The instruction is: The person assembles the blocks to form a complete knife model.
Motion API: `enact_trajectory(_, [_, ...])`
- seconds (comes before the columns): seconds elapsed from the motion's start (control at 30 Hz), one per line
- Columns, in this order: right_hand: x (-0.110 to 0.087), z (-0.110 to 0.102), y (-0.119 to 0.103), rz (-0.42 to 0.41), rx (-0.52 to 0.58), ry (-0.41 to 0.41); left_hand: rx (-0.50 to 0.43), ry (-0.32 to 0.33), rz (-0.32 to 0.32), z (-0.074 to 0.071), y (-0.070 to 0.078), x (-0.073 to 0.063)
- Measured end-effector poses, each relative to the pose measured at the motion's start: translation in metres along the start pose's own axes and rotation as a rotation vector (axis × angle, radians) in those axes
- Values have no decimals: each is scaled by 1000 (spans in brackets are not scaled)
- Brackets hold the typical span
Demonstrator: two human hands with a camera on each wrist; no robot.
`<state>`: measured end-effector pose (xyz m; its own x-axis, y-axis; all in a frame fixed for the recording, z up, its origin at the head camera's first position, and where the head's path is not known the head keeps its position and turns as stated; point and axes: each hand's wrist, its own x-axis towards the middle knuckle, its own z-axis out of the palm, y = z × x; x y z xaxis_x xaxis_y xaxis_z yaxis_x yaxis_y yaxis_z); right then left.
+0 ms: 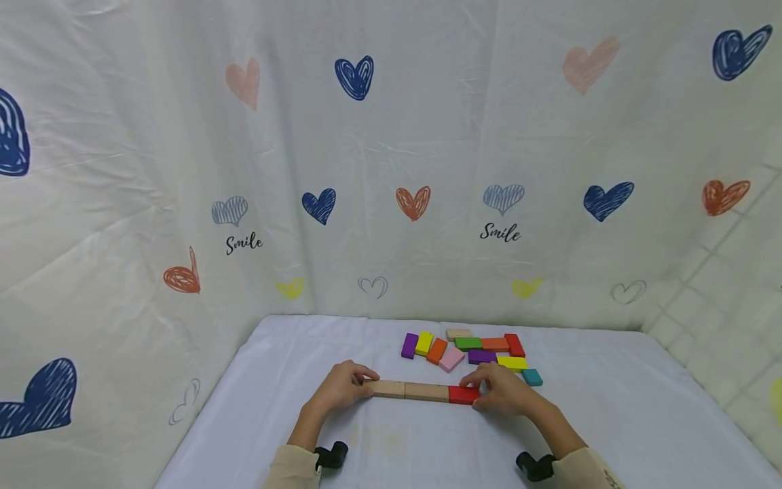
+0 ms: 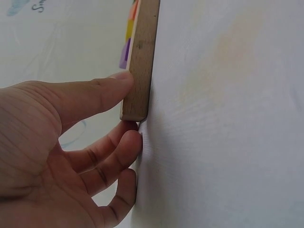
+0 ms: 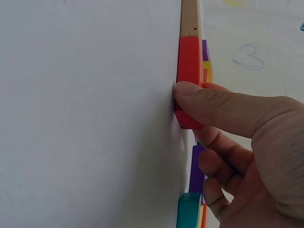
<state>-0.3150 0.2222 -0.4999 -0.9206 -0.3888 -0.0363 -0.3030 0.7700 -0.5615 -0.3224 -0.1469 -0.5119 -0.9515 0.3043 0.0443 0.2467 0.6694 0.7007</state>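
Note:
Two plain wooden blocks, a left one (image 1: 387, 389) and a middle one (image 1: 426, 392), lie end to end with a red block (image 1: 464, 395) at the right, forming one straight row. At the row's left end, my left hand (image 1: 342, 387) holds the left wooden block; in the left wrist view its thumb lies against the block (image 2: 141, 66), with the other fingers curled by its end. My right hand (image 1: 504, 390) pinches the red block, thumb on the near side in the right wrist view; the index finger is partly hidden behind the block (image 3: 189, 57).
Behind the row lie several coloured blocks, among them a pink one (image 1: 452, 359), a green one (image 1: 468, 343) and a purple one (image 1: 410, 346). A teal block (image 1: 532, 377) sits just beyond my right hand. White cloth (image 1: 391, 448) covers the table; a heart-patterned curtain (image 1: 440, 265) hangs behind.

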Motion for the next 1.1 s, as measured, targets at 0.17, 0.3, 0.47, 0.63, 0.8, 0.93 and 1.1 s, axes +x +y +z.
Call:
enact_trajectory(0.17, [0, 0, -1, 6, 6, -7, -3, 5, -5, 0, -1, 0])
enact_trajectory(0.3, [-1, 0, -3, 7, 16, -8, 3, 7, 4, 0, -3, 0])
enact_trajectory(0.47, [-2, 0, -5, 24, 16, 0, -2, 7, 5, 1, -3, -1])
enact_trajectory(0.63, [-3, -2, -5, 33, 46, 6, -3, 6, 4, 1, -3, -1])
enact_trajectory(0.8, [-6, -16, 6, 24, 78, 39, 1, 8, 5, 1, -4, -1])
enact_trajectory(0.93, [-8, -35, 19, 39, 74, 103, -3, 10, 3, 1, -4, 0])
enact_trajectory(1.1, [-10, -53, 38, 85, 54, 165, -8, 5, -2, 0, -2, 0])
